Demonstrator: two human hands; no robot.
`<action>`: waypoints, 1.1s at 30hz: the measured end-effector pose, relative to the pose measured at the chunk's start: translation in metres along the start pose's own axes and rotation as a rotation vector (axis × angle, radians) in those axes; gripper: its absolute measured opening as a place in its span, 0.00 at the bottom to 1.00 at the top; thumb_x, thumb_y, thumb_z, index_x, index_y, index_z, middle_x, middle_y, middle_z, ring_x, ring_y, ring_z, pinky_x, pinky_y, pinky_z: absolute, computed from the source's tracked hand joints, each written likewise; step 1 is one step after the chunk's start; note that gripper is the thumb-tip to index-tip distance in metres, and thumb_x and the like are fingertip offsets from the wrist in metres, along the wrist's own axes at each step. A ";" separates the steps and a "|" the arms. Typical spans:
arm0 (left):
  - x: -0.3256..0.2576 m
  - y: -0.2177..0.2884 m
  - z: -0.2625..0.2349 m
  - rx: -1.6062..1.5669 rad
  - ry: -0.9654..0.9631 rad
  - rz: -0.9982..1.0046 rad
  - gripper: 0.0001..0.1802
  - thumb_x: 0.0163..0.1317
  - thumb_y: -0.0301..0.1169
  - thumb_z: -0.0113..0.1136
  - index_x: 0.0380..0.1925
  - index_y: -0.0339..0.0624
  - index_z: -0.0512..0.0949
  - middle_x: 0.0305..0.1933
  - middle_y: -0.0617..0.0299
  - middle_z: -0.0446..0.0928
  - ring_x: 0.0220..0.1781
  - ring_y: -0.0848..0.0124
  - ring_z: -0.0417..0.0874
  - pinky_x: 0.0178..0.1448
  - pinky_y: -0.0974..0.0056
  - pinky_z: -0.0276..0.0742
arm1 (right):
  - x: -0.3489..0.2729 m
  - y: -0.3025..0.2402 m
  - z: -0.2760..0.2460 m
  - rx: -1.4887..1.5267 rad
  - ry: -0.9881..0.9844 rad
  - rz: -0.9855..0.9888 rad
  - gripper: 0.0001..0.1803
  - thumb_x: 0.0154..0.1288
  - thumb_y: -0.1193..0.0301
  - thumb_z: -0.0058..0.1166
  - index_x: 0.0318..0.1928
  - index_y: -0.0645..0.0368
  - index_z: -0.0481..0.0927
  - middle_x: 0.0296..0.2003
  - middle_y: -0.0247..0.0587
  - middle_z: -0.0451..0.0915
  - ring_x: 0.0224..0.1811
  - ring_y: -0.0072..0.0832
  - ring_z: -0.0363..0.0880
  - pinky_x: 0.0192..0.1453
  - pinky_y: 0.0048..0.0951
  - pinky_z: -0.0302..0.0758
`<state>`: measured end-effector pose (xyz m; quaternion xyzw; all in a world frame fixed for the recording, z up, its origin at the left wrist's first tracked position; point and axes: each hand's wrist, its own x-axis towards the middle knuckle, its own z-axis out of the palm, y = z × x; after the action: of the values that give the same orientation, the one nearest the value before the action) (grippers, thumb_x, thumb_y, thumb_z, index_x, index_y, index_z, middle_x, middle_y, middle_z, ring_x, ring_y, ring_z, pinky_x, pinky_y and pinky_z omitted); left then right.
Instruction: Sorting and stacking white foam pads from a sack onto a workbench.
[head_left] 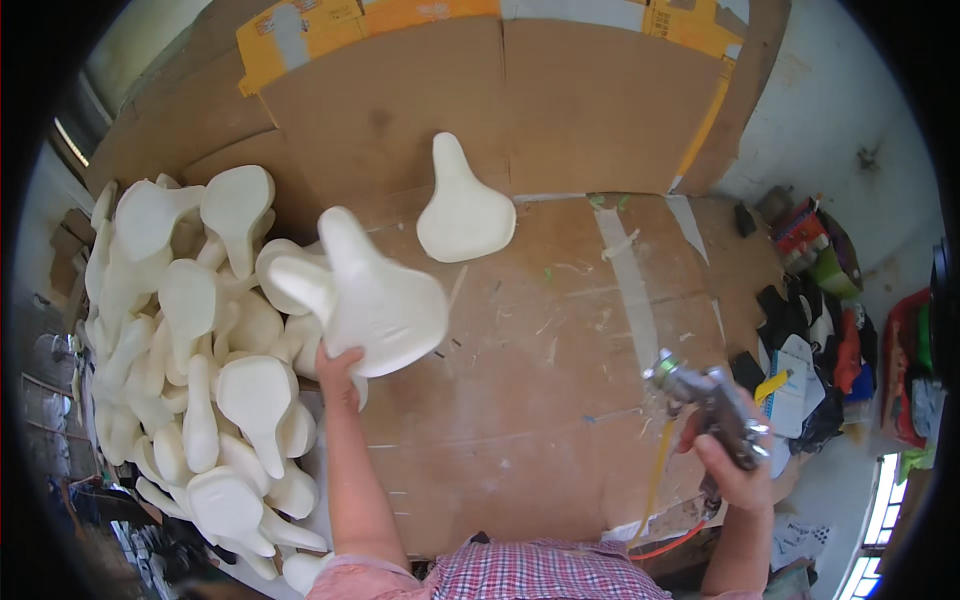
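My left hand grips the wide rear end of a cream-white foam bicycle saddle pad, its narrow nose pointing up and away. The pad is held beside the pile of similar saddle pads on the left. In my right hand is a metal spray gun, its nozzle end toward the upper left. My fingers are wrapped around its handle, partly hidden. Farther back, a single saddle pad leans against the cardboard backing, nose up.
Brown cardboard with tape strips and scraps covers the worktop. A cardboard screen edged in yellow rises behind. An orange hose runs near the spray gun. At right lie a notebook, black scraps, and a red container.
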<state>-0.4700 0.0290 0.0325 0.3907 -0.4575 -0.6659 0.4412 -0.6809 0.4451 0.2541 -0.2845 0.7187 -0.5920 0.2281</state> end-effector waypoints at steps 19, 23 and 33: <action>0.159 -0.044 0.182 0.687 -0.633 0.086 0.45 0.22 0.28 0.65 0.54 0.40 0.74 0.69 0.50 0.52 0.68 0.54 0.59 0.67 0.57 0.62 | 0.025 0.094 0.023 0.008 -0.084 0.285 0.32 0.53 0.73 0.63 0.59 0.65 0.68 0.35 0.38 0.79 0.38 0.22 0.77 0.45 0.25 0.74; 0.105 -0.054 0.159 0.625 -0.585 0.332 0.45 0.21 0.34 0.70 0.51 0.37 0.74 0.63 0.54 0.59 0.64 0.56 0.63 0.67 0.58 0.61 | 0.031 0.109 0.036 0.009 -0.078 0.290 0.32 0.53 0.70 0.64 0.58 0.64 0.69 0.35 0.36 0.79 0.38 0.21 0.76 0.45 0.24 0.73; 0.064 0.206 -0.051 0.122 -0.170 0.306 0.25 0.55 0.36 0.56 0.51 0.34 0.69 0.43 0.59 0.76 0.47 0.64 0.77 0.56 0.58 0.72 | 0.018 0.102 0.074 -0.046 -0.283 0.176 0.29 0.54 0.71 0.63 0.57 0.63 0.70 0.36 0.34 0.77 0.38 0.20 0.74 0.45 0.24 0.72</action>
<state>-0.3950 -0.0845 0.2075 0.2847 -0.5869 -0.5925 0.4726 -0.6597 0.3935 0.1397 -0.3062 0.7148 -0.5074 0.3714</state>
